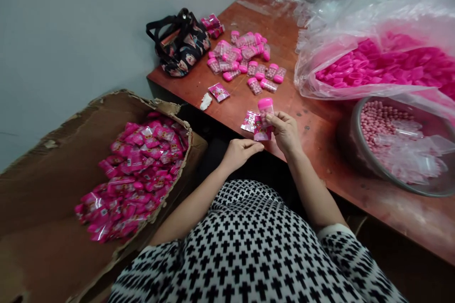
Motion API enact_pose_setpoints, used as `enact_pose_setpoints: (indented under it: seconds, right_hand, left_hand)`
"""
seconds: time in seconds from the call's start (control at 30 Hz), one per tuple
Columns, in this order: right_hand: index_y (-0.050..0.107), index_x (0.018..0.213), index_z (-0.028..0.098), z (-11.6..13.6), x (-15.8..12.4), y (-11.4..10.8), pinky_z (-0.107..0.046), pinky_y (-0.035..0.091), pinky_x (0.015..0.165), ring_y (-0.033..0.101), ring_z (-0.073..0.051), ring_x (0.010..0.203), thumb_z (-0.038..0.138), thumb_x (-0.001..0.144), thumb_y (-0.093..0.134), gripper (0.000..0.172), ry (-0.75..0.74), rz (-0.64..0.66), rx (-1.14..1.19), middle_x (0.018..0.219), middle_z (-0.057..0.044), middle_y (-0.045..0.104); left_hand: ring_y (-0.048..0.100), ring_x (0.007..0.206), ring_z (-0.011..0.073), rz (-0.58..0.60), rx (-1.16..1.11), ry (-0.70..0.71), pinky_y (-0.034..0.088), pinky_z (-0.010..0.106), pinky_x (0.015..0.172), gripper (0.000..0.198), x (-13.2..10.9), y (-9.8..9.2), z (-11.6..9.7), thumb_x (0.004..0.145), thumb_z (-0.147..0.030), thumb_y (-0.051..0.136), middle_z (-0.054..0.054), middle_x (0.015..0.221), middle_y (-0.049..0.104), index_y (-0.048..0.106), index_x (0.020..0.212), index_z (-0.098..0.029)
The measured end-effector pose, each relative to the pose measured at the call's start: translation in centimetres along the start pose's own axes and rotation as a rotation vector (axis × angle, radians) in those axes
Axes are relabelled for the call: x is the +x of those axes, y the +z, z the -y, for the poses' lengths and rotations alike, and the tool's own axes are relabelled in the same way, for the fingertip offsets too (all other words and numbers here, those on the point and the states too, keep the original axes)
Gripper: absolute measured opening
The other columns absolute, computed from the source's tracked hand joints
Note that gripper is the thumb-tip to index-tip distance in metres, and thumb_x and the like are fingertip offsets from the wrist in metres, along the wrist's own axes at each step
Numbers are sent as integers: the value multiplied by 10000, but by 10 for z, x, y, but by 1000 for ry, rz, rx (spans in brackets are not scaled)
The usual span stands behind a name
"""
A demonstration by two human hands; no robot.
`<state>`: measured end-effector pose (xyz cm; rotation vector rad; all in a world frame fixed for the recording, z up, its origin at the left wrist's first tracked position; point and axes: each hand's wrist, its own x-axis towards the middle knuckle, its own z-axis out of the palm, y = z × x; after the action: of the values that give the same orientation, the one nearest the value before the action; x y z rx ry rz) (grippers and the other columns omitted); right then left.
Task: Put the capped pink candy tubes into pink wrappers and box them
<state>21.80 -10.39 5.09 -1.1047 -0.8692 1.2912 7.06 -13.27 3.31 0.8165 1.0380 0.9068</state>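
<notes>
My right hand (286, 131) is closed on a small clear bottle with a pink cap (265, 108) and a pink printed packet (261, 132), held just over the near edge of the brown table (313, 118). My left hand (240, 150) sits just to the left and lower, fingers curled, their tips reaching toward the packet. Another pink packet (249, 120) lies on the table beside them. Whether the left fingers pinch anything is hidden.
A pile of filled pink-capped bottles (241, 59) lies mid-table, with a black patterned bag (181, 42) at the left corner. A plastic sack of pink caps (387, 64) and a metal bowl of pink candies (398, 142) are at the right. A cardboard box of pink packets (131, 175) stands at the left.
</notes>
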Motion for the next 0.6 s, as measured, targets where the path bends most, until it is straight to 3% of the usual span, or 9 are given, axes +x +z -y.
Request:
enact_pose_setpoints:
  seconds: [0.1,0.2,0.27,0.4,0.5,0.6]
  right_hand:
    - [639,677,170,-7,-3,7,-247,483,623,588,-105,619,306,669,717,157,65,22,-16,677,1,661]
    - [637,680,168,-12,-3,11,-238,476,613,590,-102,618,313,657,731,174,105,56,-34,680,3,664]
    - [624,680,165,-13,-4,10,-219,460,599,574,-85,602,323,670,725,188,79,52,-72,670,13,648]
    - [568,737,175,-13,-26,0,-178,421,519,552,-60,556,377,742,665,225,-59,-85,-190,677,30,627]
    - [512,821,191,-13,-59,-4,-170,357,386,537,-71,444,437,791,597,262,25,-89,-238,635,26,644]
    - [505,858,188,-19,-89,0,-167,366,359,553,-83,428,441,784,608,283,75,-79,-298,627,17,662]
  left_hand:
    - [652,751,167,87,-65,42,527,293,714,345,1,-10,-3,636,-428,736,50,825,710,729,872,-176]
    - [650,702,149,81,-169,15,541,317,715,345,6,-13,-4,648,-446,725,67,776,699,716,799,-136]
    - [637,639,132,30,-192,-18,545,306,688,313,9,-11,-5,596,-392,775,54,702,684,699,720,-116]
    - [617,566,115,-129,-344,-98,546,284,632,251,12,-8,-7,546,-258,817,42,630,663,636,615,-98]
    - [619,562,110,-211,-503,-138,542,261,613,224,14,-7,-7,600,-224,791,33,622,658,604,614,-101]
    - [634,597,120,-250,-628,-148,548,270,622,196,17,-3,-4,653,-227,762,33,676,671,615,695,-104]
